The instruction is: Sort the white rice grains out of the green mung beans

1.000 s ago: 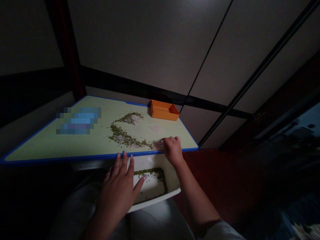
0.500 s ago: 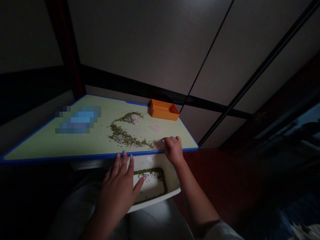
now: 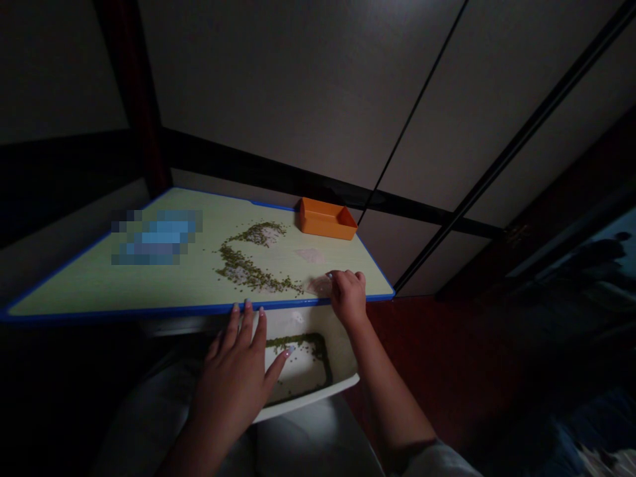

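Observation:
Small green beans lie scattered in a curved band on the pale yellow table, mixed with a whitish grain-like material. My right hand is at the table's near edge, its fingers curled together beside a small pinkish-white pile. What those fingers hold, if anything, is hidden. My left hand is spread open, fingertips at the blue table edge and thumb over a white plastic bin. Green beans also line the bottom edges of that bin, which sits below the table edge over my lap.
An orange open box stands at the table's back right corner. Another thin whitish patch lies in front of it. A blurred-out blue item is on the left of the table. Cabinet panels rise behind.
My right hand has shifted slightly to the right along the table edge, showing more of the pinkish-white pile. My left hand stays in place.

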`<state>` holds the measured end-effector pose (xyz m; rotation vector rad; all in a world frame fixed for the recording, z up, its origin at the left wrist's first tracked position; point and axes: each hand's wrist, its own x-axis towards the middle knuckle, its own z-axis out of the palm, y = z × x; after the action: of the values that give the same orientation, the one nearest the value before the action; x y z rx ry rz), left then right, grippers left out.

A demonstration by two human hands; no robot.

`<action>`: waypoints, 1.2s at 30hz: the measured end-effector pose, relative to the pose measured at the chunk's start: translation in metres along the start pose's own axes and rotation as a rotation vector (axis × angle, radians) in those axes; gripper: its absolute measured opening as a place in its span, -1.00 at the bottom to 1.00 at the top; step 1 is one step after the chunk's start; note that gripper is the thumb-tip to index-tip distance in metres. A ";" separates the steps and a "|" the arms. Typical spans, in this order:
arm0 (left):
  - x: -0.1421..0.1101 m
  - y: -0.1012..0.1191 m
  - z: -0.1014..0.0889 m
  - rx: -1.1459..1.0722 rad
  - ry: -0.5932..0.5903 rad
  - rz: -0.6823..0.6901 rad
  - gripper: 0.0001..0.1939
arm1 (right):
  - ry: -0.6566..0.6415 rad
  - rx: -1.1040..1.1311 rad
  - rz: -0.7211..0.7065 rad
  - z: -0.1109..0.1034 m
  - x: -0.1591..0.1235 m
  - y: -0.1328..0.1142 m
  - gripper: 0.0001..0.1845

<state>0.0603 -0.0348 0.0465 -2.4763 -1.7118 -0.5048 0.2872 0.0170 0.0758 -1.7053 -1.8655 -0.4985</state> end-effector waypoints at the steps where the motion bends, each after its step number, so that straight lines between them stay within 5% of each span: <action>1: 0.000 0.000 0.000 -0.001 -0.003 -0.002 -0.26 | -0.019 0.021 -0.030 -0.001 0.000 0.000 -0.77; 8: 0.001 0.000 -0.001 -0.008 -0.002 0.012 -0.25 | -0.100 0.062 -0.135 -0.002 0.001 -0.004 -0.76; 16: 0.000 0.001 -0.001 -0.007 -0.004 0.001 -0.25 | 0.007 -0.066 0.069 -0.001 0.002 -0.001 -0.78; 36: 0.000 0.001 -0.003 0.008 -0.010 0.005 -0.27 | -0.114 0.068 -0.117 -0.002 0.003 -0.007 -0.77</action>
<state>0.0608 -0.0359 0.0492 -2.4817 -1.7071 -0.4854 0.2807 0.0170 0.0800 -1.6175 -2.0485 -0.3860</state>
